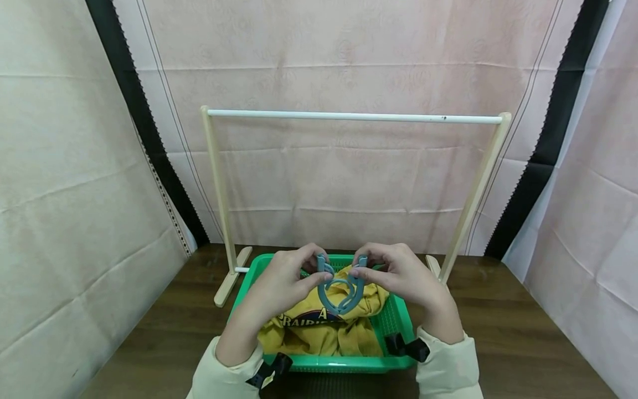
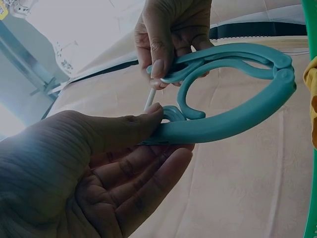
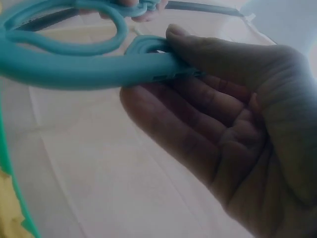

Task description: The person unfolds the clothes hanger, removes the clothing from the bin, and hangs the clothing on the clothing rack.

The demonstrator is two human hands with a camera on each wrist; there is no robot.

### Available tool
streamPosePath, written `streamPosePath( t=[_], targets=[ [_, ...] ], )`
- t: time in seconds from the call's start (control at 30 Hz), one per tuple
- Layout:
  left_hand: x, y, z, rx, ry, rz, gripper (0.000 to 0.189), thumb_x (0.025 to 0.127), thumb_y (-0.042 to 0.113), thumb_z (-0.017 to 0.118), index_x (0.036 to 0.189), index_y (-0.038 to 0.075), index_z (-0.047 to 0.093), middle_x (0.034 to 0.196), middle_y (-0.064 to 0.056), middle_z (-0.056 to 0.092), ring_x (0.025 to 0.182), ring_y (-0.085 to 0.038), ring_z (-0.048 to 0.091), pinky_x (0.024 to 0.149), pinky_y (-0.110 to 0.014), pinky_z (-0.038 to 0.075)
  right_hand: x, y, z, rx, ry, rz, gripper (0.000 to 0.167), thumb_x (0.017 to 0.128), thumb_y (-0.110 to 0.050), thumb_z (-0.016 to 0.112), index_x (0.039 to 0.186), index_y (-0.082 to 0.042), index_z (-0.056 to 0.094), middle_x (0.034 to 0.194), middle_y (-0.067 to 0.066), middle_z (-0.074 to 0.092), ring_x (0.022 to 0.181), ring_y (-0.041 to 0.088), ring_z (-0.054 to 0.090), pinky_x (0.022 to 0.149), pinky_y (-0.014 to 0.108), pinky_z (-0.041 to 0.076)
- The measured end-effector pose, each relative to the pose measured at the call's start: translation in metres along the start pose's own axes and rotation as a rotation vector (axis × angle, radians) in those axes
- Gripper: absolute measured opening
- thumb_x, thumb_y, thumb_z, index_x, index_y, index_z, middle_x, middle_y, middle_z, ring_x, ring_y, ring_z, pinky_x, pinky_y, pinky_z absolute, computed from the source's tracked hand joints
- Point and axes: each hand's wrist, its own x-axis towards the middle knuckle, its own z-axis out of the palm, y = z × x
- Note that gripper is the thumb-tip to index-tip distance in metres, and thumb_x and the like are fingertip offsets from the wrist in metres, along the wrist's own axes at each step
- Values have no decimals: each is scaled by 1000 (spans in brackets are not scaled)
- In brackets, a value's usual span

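Observation:
A teal plastic folding clothes hanger is held up between both hands, bent into a rounded loop with its two ends upward. My left hand pinches one end between thumb and fingers; in the left wrist view the thumb lies on top of the hanger arm. The other end is pinched by my right hand, and the right wrist view shows its fingers under the hanger. Below the hands, a crumpled yellow garment with dark lettering lies in a green plastic basket.
Behind the basket stands a rack with a white crossbar and pale posts on flat feet. The dark wooden table extends on both sides. Pale cloth walls enclose the back and sides. Dark bows hang at both sleeve cuffs.

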Motion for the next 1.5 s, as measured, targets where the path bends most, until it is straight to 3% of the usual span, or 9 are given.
streamPosePath(
  t=[0.27, 0.57, 0.77, 0.97, 1.07, 1.33, 1.5],
  targets=[
    [-1, -1, -2, -4, 25, 5, 16, 93, 21, 74, 104, 22, 63, 89, 15, 68, 81, -1, 65, 64, -27, 54, -5, -1, -4, 15, 33, 39, 4, 94, -19, 73, 96, -21, 69, 83, -5, 72, 74, 18, 70, 65, 33, 59],
    [-1, -3, -5, 24, 62, 9, 15, 93, 23, 74, 104, 23, 63, 90, 15, 67, 84, 0, 65, 65, -27, 53, -8, -1, -9, -27, 46, 53, 8, 94, -21, 73, 100, -23, 69, 80, -7, 72, 64, 14, 64, 60, 29, 52],
    [-3, -4, -7, 43, 85, -6, 16, 92, 23, 76, 101, 23, 62, 87, 15, 67, 82, -1, 66, 63, -27, 53, -11, 1, -12, -16, 48, 78, 5, 95, -21, 72, 99, -23, 70, 79, -6, 73, 67, 13, 67, 63, 31, 56],
    [-5, -3, -8, 107, 30, -25, 16, 92, 23, 77, 99, 22, 63, 83, 16, 66, 58, -3, 54, 51, -25, 44, -13, 4, -15, 8, 58, 54, 5, 96, -15, 70, 99, -19, 69, 79, -3, 73, 72, 14, 71, 66, 35, 59],
    [-5, -2, -8, 134, 3, -13, 13, 92, 20, 76, 99, 20, 65, 85, 15, 66, 60, -2, 54, 52, -24, 45, -14, 4, -16, 16, 61, 50, 6, 95, -14, 71, 99, -18, 69, 78, -1, 73, 72, 14, 72, 67, 36, 60],
    [-5, -5, -9, 133, 113, 33, 11, 91, 13, 77, 95, 20, 69, 87, 13, 67, 53, -6, 49, 50, -25, 45, -15, 0, -17, 13, 64, 86, 4, 95, -18, 71, 98, -20, 69, 73, -5, 69, 65, 14, 68, 64, 33, 58],
    [-5, -5, -10, 135, 134, 41, 11, 91, 13, 77, 94, 20, 70, 86, 13, 67, 51, -6, 46, 49, -25, 43, -17, 2, -19, -25, 48, 119, 3, 96, -23, 71, 99, -24, 70, 68, -4, 64, 61, 14, 61, 60, 32, 56]
  ],
)
